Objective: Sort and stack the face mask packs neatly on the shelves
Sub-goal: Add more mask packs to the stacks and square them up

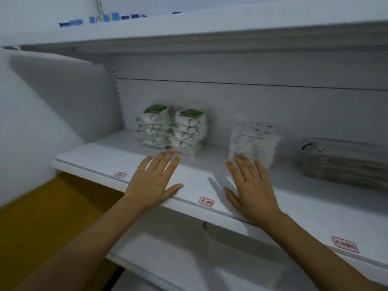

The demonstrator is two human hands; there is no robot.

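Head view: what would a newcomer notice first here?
Two open hands reach onto the middle shelf: the left hand by the twin green-topped pack stacks at the back left, the right hand at the clear-wrapped stack. A flatter, darker pile lies far right.

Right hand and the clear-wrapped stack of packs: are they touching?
Cannot tell. In the head view the right hand has straight fingers whose tips overlap the clear-wrapped stack, but blur hides any contact or gap.
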